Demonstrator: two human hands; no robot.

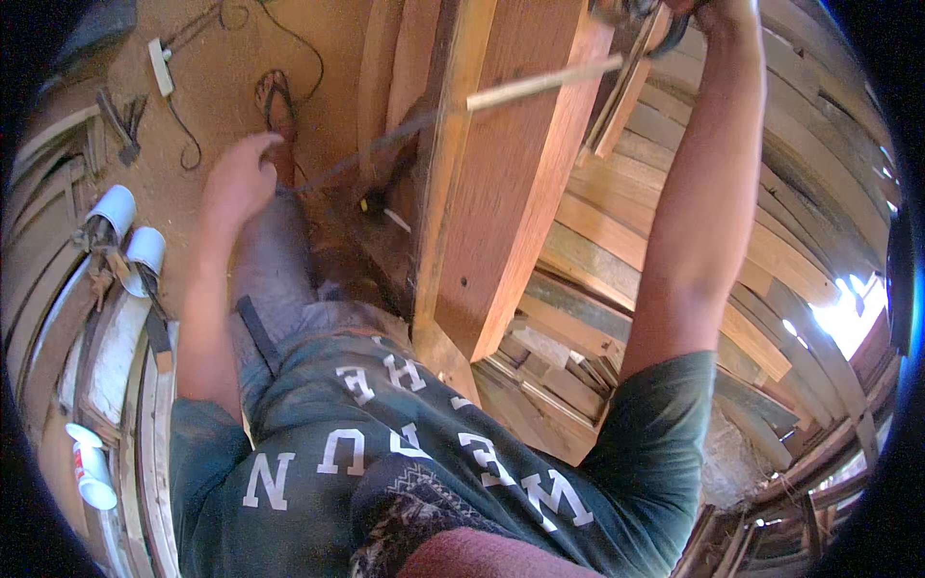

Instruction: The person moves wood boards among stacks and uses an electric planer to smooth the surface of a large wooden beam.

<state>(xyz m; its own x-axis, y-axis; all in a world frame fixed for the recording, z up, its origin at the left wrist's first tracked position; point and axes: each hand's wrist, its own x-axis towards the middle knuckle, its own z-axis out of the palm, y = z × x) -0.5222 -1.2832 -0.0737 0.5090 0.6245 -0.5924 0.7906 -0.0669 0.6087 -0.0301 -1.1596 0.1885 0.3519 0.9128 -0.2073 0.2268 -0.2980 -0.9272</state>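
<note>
My left hand [241, 178] hangs in the air over my leg, blurred, its fingers loosely stretched and holding nothing that I can see. A thin bluish cord or strap [366, 149] runs close beside it toward the wood. At the upper edge, my right hand [727, 12] is closed round a dark tool [668, 37], mostly cut off, so its kind is unclear. This hand is at the far end of a large reddish-brown wooden piece [511, 183] that stands before me. A pale narrow strip of wood [544, 82] lies slantwise across that piece.
Stacked planks [617, 231] fill the right side. On the left, white cups [114, 207] with tools in them and a white bottle [92, 467] stand by more boards. A white power strip [160, 67] and dark cable [313, 58] lie on the brown ground.
</note>
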